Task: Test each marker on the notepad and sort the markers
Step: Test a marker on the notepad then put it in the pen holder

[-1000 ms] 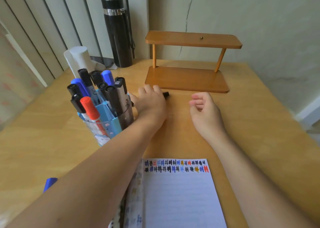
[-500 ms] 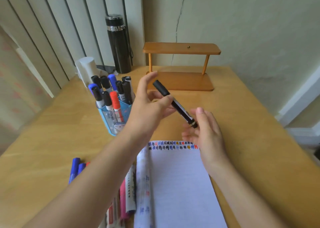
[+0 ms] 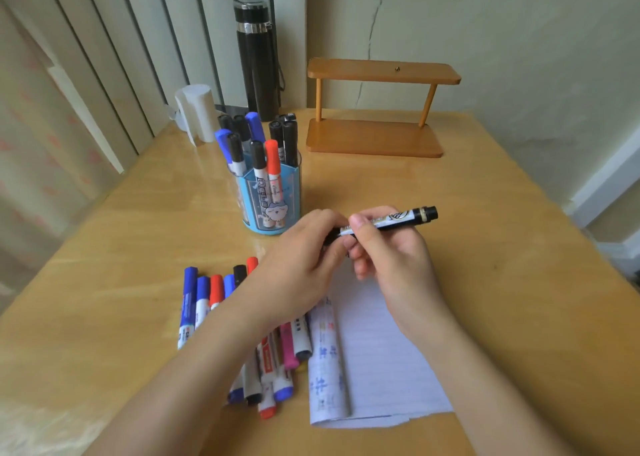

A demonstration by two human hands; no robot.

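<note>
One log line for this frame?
left hand grip: black marker end | right hand grip: barrel | position: at notepad far edge | tip: hidden

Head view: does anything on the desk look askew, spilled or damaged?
Nothing spilled. The turned-back pages of the notepad curl into a roll along its left edge, and the loose markers beside it lie in an uneven heap, some partly under the left forearm. A crack runs down the wall behind the wooden shelf.
</note>
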